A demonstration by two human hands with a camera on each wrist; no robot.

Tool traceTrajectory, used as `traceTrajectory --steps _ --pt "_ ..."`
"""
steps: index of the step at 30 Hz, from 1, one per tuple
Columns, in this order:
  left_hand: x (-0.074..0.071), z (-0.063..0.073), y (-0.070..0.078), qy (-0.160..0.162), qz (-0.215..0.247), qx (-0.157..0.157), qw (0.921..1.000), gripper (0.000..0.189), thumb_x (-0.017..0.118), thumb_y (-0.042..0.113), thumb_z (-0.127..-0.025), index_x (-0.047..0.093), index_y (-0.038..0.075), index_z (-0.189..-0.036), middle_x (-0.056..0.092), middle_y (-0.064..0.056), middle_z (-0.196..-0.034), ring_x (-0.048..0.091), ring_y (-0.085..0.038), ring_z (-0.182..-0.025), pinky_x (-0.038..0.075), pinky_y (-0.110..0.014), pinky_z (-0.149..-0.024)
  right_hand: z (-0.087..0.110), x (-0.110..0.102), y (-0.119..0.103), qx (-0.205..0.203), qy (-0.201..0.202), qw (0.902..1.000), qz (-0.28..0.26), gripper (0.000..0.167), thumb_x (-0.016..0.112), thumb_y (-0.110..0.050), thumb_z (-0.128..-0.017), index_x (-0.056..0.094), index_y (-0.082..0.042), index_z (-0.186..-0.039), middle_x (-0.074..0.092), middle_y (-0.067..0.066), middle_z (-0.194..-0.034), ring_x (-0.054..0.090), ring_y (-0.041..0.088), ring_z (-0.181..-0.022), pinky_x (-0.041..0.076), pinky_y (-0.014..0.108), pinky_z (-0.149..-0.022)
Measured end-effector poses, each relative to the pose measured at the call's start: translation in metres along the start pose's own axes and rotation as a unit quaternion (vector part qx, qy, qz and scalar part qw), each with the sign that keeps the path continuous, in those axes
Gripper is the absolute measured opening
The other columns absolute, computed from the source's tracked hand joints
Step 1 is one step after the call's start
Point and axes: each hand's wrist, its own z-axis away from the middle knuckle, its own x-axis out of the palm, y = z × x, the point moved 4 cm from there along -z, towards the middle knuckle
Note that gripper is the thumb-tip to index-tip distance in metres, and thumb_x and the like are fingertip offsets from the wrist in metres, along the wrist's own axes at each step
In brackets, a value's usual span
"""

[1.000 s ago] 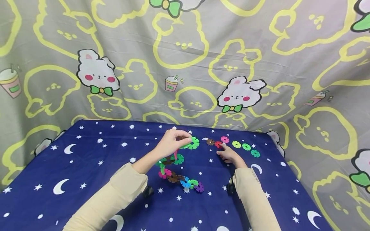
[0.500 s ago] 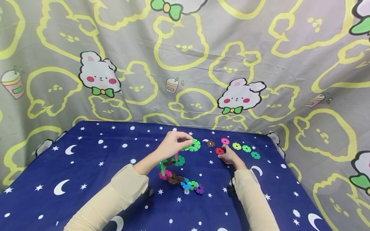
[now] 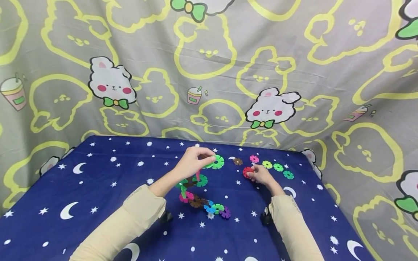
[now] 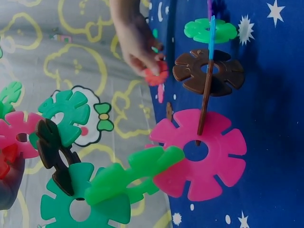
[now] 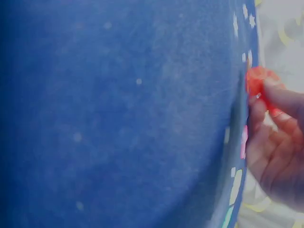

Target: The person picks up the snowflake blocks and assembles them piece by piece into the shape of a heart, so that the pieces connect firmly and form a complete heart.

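My left hand (image 3: 193,162) grips the upper end of a chain of interlocked, notched plastic flower discs, with a bright green disc (image 3: 217,162) jutting out past the fingertips. The chain hangs and bends toward me, through a pink disc (image 4: 199,154) and a brown disc (image 4: 209,71) to a purple disc (image 3: 225,212) at its near end. In my right hand (image 3: 263,175), a loose red flower disc (image 3: 246,172) is pinched between thumb and fingers, a little to the right of the chain. The right wrist view shows the same red disc (image 5: 261,85). Fingers of the left hand partly hide the chain's upper end.
Several loose discs lie at the back right of the dark blue starry cloth (image 3: 107,188): a brown disc (image 3: 237,162), a pink disc (image 3: 254,159), a yellow disc (image 3: 267,164) and green ones (image 3: 278,167). A patterned curtain (image 3: 209,90) stands behind the table.
My right hand has taken the red disc from beside the brown and pink ones, lifting it and drawing it nearer to me. The left hand and chain have stayed nearly still.
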Motion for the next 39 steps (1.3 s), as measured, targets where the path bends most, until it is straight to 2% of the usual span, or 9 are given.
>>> traceTrajectory --steps 1,5,8,11,14,23,29,34,39 --pt "0.0 0.0 0.0 0.003 -0.002 -0.001 1.0 0.014 0.06 0.015 -0.087 0.069 0.006 -0.094 0.068 -0.004 -0.087 0.059 -0.01 -0.072 0.049 -0.026 -0.066 0.022 -0.001 -0.038 0.008 0.003 0.9999 -0.01 0.016 0.059 -0.007 -0.087 0.05 0.006 -0.091 0.061 0.007 -0.069 0.054 0.011 -0.058 0.045 0.026 -0.052" --pt "-0.001 0.0 -0.001 0.012 0.002 -0.006 0.9999 0.014 0.061 0.015 -0.087 0.069 0.007 -0.094 0.068 -0.004 -0.087 0.058 -0.011 -0.071 0.048 -0.027 -0.065 0.034 0.002 -0.071 -0.06 -0.016 0.9897 -0.129 0.028 0.054 -0.003 -0.09 0.045 0.013 -0.112 0.061 0.003 -0.068 0.055 0.006 -0.055 0.048 0.022 -0.054" --pt "-0.003 -0.001 -0.002 0.025 0.008 -0.011 0.9996 0.013 0.061 0.014 -0.087 0.07 0.007 -0.094 0.067 -0.004 -0.087 0.057 -0.012 -0.07 0.048 -0.027 -0.064 0.047 0.005 -0.102 -0.105 -0.011 0.9775 -0.183 0.038 0.053 -0.003 -0.091 0.042 0.01 -0.125 0.061 -0.001 -0.068 0.055 0.005 -0.055 0.048 0.02 -0.056" --pt "-0.005 -0.002 -0.002 0.044 0.014 -0.012 0.9989 0.013 0.062 0.014 -0.087 0.07 0.006 -0.094 0.067 -0.005 -0.087 0.055 -0.012 -0.066 0.047 -0.027 -0.063 0.06 0.01 -0.13 -0.145 0.004 0.9658 -0.215 0.04 0.055 -0.004 -0.09 0.044 0.009 -0.127 0.062 -0.005 -0.069 0.055 0.004 -0.054 0.048 0.019 -0.056" --pt "-0.006 -0.002 -0.001 0.062 0.024 -0.009 0.9977 0.014 0.062 0.013 -0.087 0.069 0.006 -0.095 0.067 -0.006 -0.088 0.054 -0.012 -0.063 0.048 -0.027 -0.062 0.071 0.016 -0.148 -0.158 0.012 0.9521 -0.262 0.04 0.055 -0.004 -0.089 0.044 0.01 -0.125 0.064 -0.007 -0.07 0.057 0.004 -0.055 0.049 0.018 -0.057" --pt "0.001 0.0 0.003 0.081 0.049 0.018 0.9953 0.015 0.062 0.01 -0.086 0.069 0.001 -0.096 0.067 -0.012 -0.093 0.058 -0.014 -0.065 0.049 -0.025 -0.06 0.088 0.034 -0.172 -0.13 0.013 0.9201 -0.369 0.041 0.049 -0.002 -0.092 0.038 0.014 -0.128 0.063 -0.006 -0.068 0.056 0.003 -0.056 0.048 0.015 -0.058" --pt "0.003 0.003 0.002 0.085 0.059 0.016 0.9945 0.016 0.062 0.009 -0.086 0.067 0.0 -0.098 0.066 -0.013 -0.095 0.058 -0.011 -0.062 0.05 -0.025 -0.06 0.095 0.039 -0.177 -0.097 0.03 0.9022 -0.419 0.041 0.047 -0.003 -0.094 0.037 0.015 -0.129 0.063 -0.005 -0.066 0.055 0.001 -0.054 0.047 0.012 -0.056" --pt "0.007 0.005 0.0 0.079 0.054 0.022 0.9951 0.015 0.061 0.009 -0.086 0.066 0.0 -0.097 0.064 -0.012 -0.09 0.052 -0.013 -0.052 0.047 -0.025 -0.052 0.097 0.045 -0.179 -0.084 0.036 0.8978 -0.431 0.04 0.047 -0.001 -0.093 0.038 0.014 -0.129 0.064 -0.004 -0.067 0.056 0.002 -0.055 0.047 0.013 -0.056" --pt "0.012 0.007 -0.002 0.079 0.051 0.029 0.9951 0.008 0.06 0.008 -0.087 0.065 0.002 -0.089 0.059 -0.007 -0.081 0.048 -0.011 -0.052 0.044 -0.023 -0.051 0.099 0.047 -0.18 -0.072 0.048 0.8987 -0.43 0.039 0.047 0.001 -0.092 0.04 0.011 -0.13 0.064 -0.003 -0.068 0.057 0.002 -0.055 0.047 0.013 -0.055"
